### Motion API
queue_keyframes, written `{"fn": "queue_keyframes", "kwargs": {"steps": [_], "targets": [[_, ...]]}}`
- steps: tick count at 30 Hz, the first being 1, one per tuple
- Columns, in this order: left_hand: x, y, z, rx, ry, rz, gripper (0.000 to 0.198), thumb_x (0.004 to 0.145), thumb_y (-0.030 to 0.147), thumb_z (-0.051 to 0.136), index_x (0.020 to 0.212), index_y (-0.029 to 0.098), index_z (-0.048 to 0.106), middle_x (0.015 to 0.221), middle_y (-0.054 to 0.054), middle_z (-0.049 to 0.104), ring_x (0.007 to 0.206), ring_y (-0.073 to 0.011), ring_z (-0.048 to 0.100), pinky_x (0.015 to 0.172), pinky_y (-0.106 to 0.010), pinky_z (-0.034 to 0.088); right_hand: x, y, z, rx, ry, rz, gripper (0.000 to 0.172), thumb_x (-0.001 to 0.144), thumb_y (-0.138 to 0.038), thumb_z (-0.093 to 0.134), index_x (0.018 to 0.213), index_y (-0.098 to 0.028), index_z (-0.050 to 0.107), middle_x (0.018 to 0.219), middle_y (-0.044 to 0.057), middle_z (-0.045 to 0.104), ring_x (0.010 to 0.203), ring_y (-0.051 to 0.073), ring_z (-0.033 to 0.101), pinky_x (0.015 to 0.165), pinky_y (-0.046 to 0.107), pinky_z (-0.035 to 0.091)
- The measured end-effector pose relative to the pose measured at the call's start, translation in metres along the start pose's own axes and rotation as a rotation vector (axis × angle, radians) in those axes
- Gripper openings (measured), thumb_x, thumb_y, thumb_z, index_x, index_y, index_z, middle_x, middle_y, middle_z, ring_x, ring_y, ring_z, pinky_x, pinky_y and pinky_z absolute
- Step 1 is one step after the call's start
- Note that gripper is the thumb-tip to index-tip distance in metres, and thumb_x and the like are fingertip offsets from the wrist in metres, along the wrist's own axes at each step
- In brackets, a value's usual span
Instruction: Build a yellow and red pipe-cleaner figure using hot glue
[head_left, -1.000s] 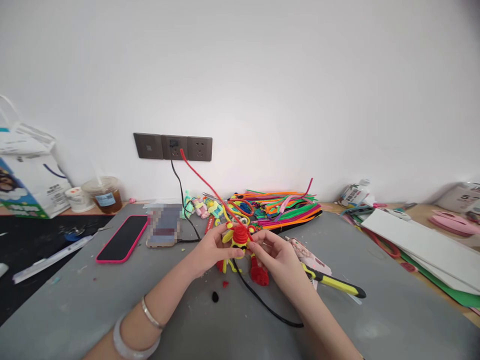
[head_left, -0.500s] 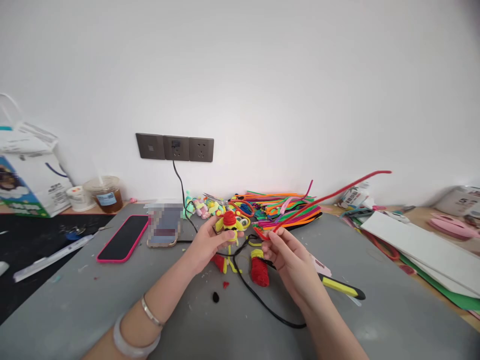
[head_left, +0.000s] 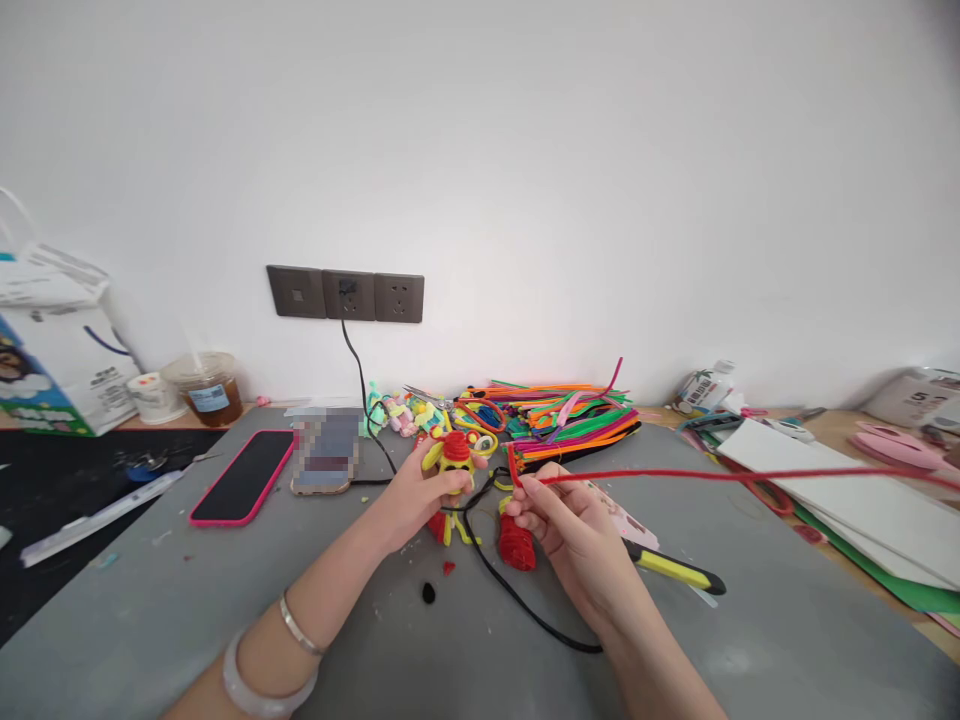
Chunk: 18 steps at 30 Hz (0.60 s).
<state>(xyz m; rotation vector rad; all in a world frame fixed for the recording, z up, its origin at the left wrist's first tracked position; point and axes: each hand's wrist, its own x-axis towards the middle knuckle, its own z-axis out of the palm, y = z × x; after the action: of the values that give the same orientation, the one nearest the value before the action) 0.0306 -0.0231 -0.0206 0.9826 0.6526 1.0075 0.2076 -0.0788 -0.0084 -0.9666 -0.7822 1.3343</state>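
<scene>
My left hand (head_left: 421, 490) grips a small yellow doll (head_left: 456, 462) with a red cap-like top, apparently made of pipe cleaners, thumb across its front. Thin yellow and red parts show below that hand. Between the thumb and fingers of my right hand (head_left: 570, 515) is a red pipe cleaner (head_left: 660, 475). Its short end is bent upward near the doll, while the long end runs off to the right. Just left of my right hand a red piece with a yellow top (head_left: 517, 540) lies on the grey mat (head_left: 360, 640).
Colourful pipe cleaners (head_left: 577, 415) are piled against the wall. A black cable (head_left: 517, 595) crosses the mat. A yellow-and-black cutter (head_left: 675, 570) lies at right; a pink-edged phone (head_left: 244, 478) and a second phone (head_left: 326, 450) lie at left. A drink cup (head_left: 214, 390) stands behind them.
The long end of the red pipe cleaner has swung down from a raised slant to nearly level, and its short end now points up. The left hand keeps hold of the doll.
</scene>
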Motion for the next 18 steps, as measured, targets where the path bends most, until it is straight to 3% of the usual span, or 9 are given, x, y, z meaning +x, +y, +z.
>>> {"fn": "queue_keyframes", "kwargs": {"steps": [4,18], "targets": [[-0.001,0.002,0.002,0.015,0.048,-0.009,0.036,0.06,0.031,0.093,0.08,0.014,0.067,0.073,0.003,0.061,0.062,-0.0065,0.048,0.056,-0.02,0.037,-0.009,-0.001,0.003,0.011,-0.074,0.015,0.034,0.069,-0.041,0.09,0.069,-0.02,0.064,0.076,0.001,0.072,0.072,0.014,0.07,0.066,0.021,0.056],[-0.006,-0.005,0.014,-0.002,0.017,-0.029,0.038,0.056,0.032,0.094,0.071,0.014,0.065,0.064,0.003,0.062,0.06,-0.0105,0.058,0.059,-0.023,0.047,-0.012,0.027,0.01,-0.077,-0.116,-0.018,0.041,0.072,-0.052,0.085,0.068,-0.019,0.062,0.066,-0.001,0.066,0.055,0.012,0.063,0.053,0.023,0.049]]}}
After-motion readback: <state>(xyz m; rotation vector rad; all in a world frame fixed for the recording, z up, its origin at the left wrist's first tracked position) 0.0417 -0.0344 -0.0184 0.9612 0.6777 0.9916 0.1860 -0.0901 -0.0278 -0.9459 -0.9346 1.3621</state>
